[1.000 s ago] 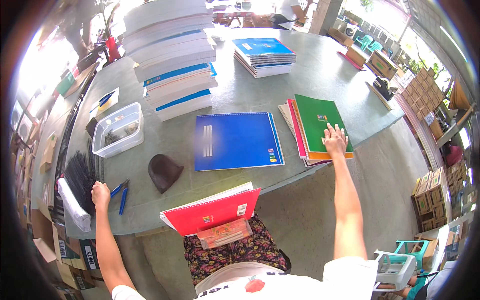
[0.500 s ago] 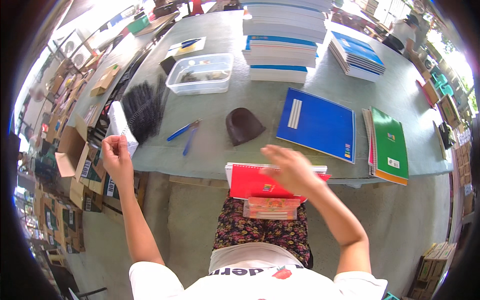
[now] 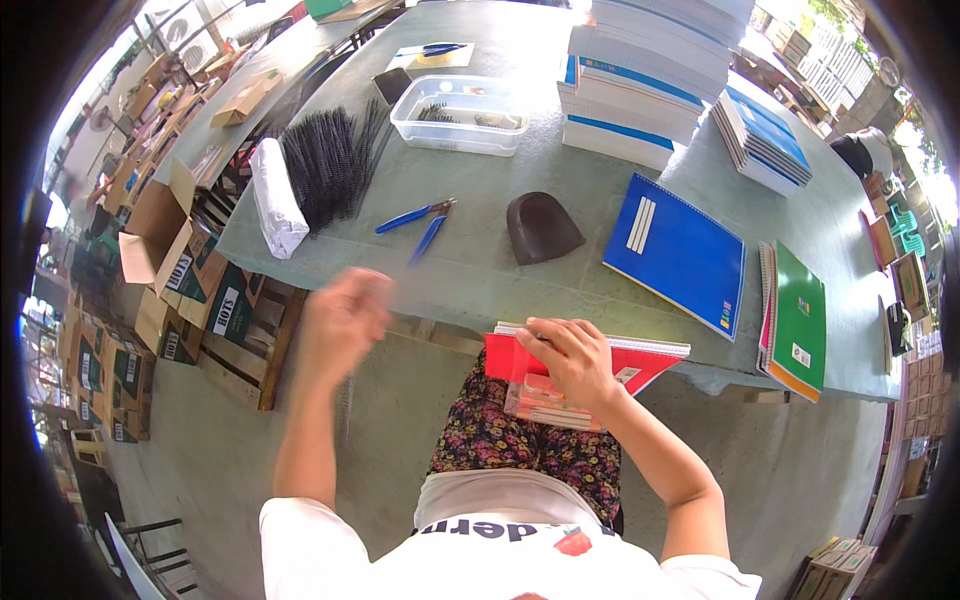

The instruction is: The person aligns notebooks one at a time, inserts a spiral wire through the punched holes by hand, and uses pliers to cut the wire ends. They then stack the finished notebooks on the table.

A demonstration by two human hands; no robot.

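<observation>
Left hand point(image 3: 340, 320) has swung in; right hand point(image 3: 570, 355) presses red notebook point(image 3: 650, 365) overhanging the table edge point(image 3: 440, 300).

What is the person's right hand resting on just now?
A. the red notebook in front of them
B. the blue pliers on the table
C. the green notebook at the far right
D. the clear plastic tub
A: the right hand lies flat on the red notebook at the near table edge above the lap, while the blue pliers, clear plastic tub and green notebook sit untouched.
</observation>
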